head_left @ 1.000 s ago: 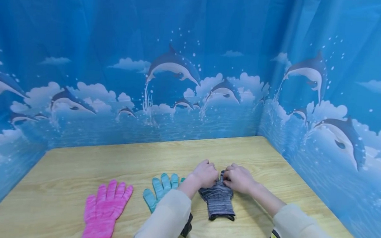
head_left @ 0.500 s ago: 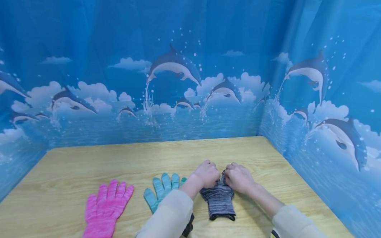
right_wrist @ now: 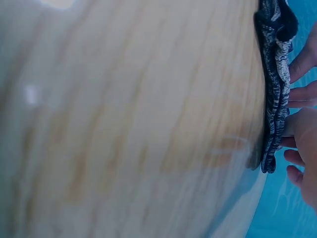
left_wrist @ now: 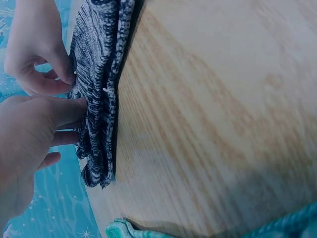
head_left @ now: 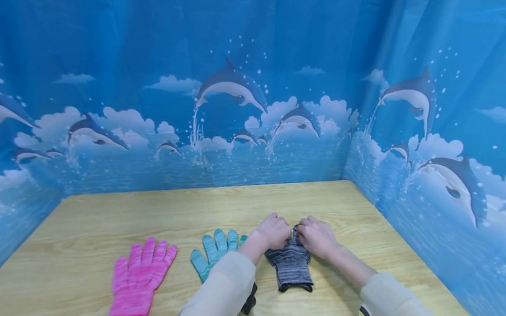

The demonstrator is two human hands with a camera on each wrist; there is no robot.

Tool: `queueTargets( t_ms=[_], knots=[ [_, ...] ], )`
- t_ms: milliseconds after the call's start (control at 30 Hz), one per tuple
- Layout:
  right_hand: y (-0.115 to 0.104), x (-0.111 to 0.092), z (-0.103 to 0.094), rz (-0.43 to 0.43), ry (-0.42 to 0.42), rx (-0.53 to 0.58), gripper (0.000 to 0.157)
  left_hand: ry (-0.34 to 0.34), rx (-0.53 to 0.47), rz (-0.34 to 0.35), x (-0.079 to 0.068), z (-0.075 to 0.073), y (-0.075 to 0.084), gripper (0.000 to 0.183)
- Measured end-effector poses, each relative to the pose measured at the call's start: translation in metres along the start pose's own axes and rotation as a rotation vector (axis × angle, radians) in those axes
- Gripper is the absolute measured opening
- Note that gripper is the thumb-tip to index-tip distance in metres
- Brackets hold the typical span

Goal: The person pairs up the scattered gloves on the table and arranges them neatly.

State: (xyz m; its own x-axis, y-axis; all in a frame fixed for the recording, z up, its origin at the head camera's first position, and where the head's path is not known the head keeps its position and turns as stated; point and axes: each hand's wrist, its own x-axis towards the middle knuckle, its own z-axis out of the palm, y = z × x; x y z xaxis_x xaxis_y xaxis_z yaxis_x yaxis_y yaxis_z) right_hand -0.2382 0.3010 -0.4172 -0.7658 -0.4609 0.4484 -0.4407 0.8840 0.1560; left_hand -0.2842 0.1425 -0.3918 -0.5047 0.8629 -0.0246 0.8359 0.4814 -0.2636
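A dark grey knitted glove point(head_left: 293, 267) lies flat on the wooden table, its black-edged cuff toward me. At its finger end, my left hand point(head_left: 273, 231) pinches the knit between thumb and fingers. Close beside it, my right hand point(head_left: 317, 236) pinches the same glove near a fingertip. Both hands hide most of the glove's fingers in the head view. Seen from the left wrist, the glove point(left_wrist: 96, 74) shows stacked knit layers, with the left hand point(left_wrist: 29, 134) nearer and the right hand point(left_wrist: 39, 44) beyond. From the right wrist, the right hand point(right_wrist: 304, 144) is at the glove's edge.
A teal glove point(head_left: 213, 252) lies left of the grey one, partly under my left forearm. Farther left is a pink glove point(head_left: 139, 277), fingers pointing away. Blue dolphin-print curtains point(head_left: 154, 76) stand around the wooden table's far and side edges point(head_left: 117, 203).
Both hands stay at the grey glove's finger end with only slight finger movement. The right fingers have drawn in a little over its fingertip. The other gloves have not moved.
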Motion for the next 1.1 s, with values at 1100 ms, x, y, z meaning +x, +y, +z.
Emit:
queueTargets(
  t_ms=[1100],
  knots=[
    [0.001, -0.005, -0.008, 0.048, -0.192, 0.156, 0.009, -0.002, -0.065, -0.085, -0.005, 0.002, 0.005, 0.015]
  ],
)
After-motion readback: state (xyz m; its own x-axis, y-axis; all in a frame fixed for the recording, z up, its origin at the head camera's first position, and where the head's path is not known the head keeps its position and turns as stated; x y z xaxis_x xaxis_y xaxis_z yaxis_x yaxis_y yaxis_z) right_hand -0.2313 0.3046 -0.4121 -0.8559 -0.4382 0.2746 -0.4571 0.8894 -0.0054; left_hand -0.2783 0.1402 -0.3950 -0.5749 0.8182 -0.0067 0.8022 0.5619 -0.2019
